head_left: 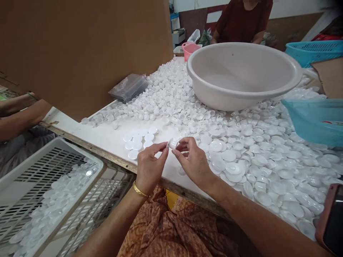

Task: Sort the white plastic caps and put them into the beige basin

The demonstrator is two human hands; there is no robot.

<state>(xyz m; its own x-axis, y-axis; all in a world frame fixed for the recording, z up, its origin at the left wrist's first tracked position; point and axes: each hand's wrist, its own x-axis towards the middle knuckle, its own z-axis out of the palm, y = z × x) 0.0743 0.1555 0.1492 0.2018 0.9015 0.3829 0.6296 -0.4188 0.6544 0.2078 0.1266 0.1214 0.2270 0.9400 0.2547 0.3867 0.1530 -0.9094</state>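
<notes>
From far away, I looked down at two bare hands working over the table (pixel 99 137). The left hand (pixel 150 166) had its thumb and finger pinching the wide end of a small white piece (pixel 173 144). The right hand (pixel 195 162) had its thumb and finger pinching the other end, so the piece was tilted on its side between the two hands, just above the table. Just past the left hand, to its left, I saw a little group of flat white discs (pixel 137 138). To the right of the right hand, and out beyond both hands, lay a big spread of shiny white pieces (pixel 258 159). A big pale tub (pixel 242 94) sat on them, past the right hand. Low down to the left of the left hand was a white crate (pixel 98 162) with more white pieces in it. A gold bangle (pixel 139 190) was on the left wrist. Well past the hands, I saw a person in a dark red top (pixel 243 23) behind the tub.
</notes>
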